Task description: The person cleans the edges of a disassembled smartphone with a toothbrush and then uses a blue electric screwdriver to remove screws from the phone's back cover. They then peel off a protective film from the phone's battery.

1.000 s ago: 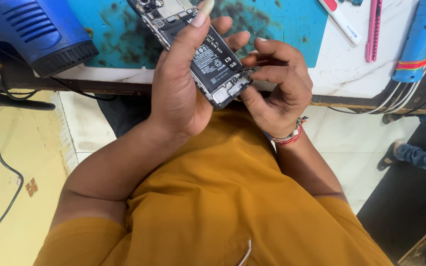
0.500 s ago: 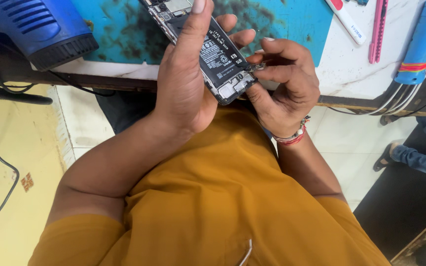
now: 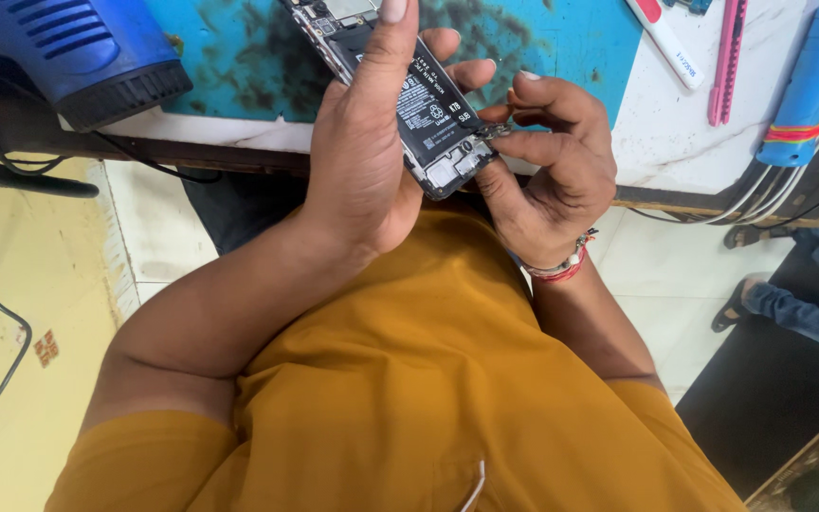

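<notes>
An opened phone [image 3: 428, 118] with its back cover off shows a black battery and circuit boards. My left hand [image 3: 362, 161] grips it along the left edge, thumb stretched up its side, holding it tilted above the table's front edge. My right hand [image 3: 552, 166] pinches a small part at the phone's lower right corner [image 3: 497, 133] with thumb and forefinger. Red and white bands circle my right wrist [image 3: 561, 270]. I cannot tell what the small pinched part is.
A blue work mat [image 3: 239, 57] lies on the white table. A blue heat gun [image 3: 68, 52] rests at the left, a blue tool [image 3: 812, 85] at the right, with a pink tool [image 3: 727, 57] and a white cutter [image 3: 665, 43] between. Another person's foot [image 3: 760, 303] stands at the right.
The phone and both hands have shifted slightly up and right in view. My right fingers have closed in on the phone's lower corner.
</notes>
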